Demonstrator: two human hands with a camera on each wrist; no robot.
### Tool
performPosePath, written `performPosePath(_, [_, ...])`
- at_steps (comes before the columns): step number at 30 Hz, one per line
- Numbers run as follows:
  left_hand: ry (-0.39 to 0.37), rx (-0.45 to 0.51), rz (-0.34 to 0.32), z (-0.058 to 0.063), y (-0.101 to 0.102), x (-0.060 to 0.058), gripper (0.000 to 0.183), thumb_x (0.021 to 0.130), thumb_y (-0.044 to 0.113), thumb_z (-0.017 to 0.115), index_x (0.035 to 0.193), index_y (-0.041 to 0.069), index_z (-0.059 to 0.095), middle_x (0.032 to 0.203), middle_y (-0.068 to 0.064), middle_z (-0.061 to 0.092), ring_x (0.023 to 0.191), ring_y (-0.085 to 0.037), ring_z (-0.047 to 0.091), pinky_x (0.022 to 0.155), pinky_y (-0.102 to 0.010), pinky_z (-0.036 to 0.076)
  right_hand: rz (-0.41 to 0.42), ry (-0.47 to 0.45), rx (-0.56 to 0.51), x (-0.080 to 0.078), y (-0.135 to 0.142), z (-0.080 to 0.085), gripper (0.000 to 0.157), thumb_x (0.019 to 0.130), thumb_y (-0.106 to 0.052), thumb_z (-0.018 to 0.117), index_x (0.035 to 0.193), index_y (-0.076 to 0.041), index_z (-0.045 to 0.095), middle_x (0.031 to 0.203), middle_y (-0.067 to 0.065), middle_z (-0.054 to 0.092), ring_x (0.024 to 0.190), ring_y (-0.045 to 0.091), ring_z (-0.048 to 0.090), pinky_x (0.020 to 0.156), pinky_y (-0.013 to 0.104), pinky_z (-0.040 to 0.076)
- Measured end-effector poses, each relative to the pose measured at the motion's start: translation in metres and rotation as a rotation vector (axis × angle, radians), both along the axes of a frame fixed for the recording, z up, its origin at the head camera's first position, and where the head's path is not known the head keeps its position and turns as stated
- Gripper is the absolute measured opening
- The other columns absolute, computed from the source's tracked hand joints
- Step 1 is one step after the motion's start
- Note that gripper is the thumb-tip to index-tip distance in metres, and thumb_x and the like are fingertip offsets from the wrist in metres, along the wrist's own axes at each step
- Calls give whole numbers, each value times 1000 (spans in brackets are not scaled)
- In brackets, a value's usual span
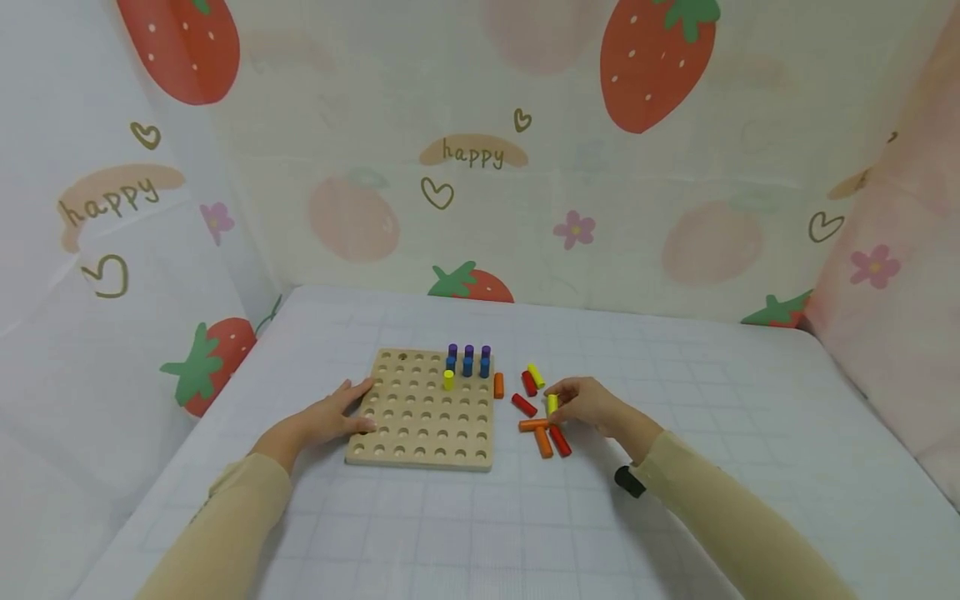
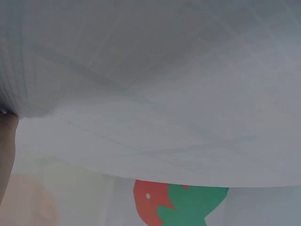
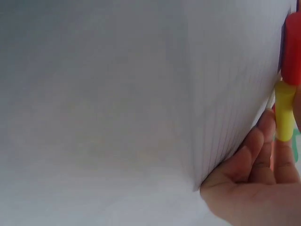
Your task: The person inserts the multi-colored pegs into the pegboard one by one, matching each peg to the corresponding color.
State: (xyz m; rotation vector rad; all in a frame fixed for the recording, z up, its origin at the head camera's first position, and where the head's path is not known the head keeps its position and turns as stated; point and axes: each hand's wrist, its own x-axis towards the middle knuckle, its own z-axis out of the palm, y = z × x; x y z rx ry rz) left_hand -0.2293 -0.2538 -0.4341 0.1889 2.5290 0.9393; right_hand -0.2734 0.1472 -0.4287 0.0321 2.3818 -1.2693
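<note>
A wooden pegboard (image 1: 427, 434) with rows of round holes lies flat on the table. My left hand (image 1: 330, 414) rests along its left edge, thumb and fingers spread over the rim. To the right of the board, my right hand (image 1: 592, 406) pinches a yellow peg (image 1: 552, 404) between thumb and fingers. The right wrist view shows the same yellow peg (image 3: 284, 112) at the fingertips, with a red peg (image 3: 292, 49) overlapping its end. Purple pegs (image 1: 469, 350), blue pegs (image 1: 468, 367) and one yellow peg (image 1: 448, 381) stand upright at the board's back right.
Loose red pegs (image 1: 524, 406), orange pegs (image 1: 543, 442) and another yellow peg (image 1: 536, 375) lie scattered between the board and my right hand. A white gridded cloth covers the table (image 1: 420, 533). A strawberry-print curtain (image 1: 480, 225) hangs behind and at both sides.
</note>
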Motion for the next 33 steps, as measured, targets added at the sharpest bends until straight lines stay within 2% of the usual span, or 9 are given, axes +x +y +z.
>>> performPosePath(3, [0,-6,3,0,0,-1,93,90,47,65,156,6,12,155,-35,-4,140,-54,-2,108,-69,5,-9,-1,17,0,-3,0,38,85,-2,73,122,-3,64,99,10,54,95,25,49,74,29,44])
performPosePath(8, [0,-10,10,-1,0,0,94,90,49,64,156,7,12,155,-35,-4,141,-53,-2,108,-69,5,-34,-3,18,0,-5,3,38,85,-2,72,122,-3,64,110,14,56,96,26,50,80,32,45])
performPosePath(15, [-3,-17,15,-1,0,0,94,90,50,64,156,8,13,155,-34,-4,141,-53,-2,108,-69,4,-45,-41,9,-3,-7,12,41,86,-2,70,126,-3,62,109,13,57,84,22,55,70,28,43])
performPosePath(23, [12,-29,4,4,2,4,92,90,48,64,156,6,13,154,-36,-3,140,-55,-1,108,-69,6,-100,-87,-114,-5,-18,19,41,90,-4,67,130,-4,58,113,14,54,83,21,60,74,26,54])
performPosePath(33, [-4,-23,11,4,2,3,91,92,47,63,156,8,11,155,-34,-5,140,-54,-2,108,-69,5,-101,-96,-264,-1,-35,32,44,92,0,64,135,-2,55,111,14,54,85,21,62,84,33,54])
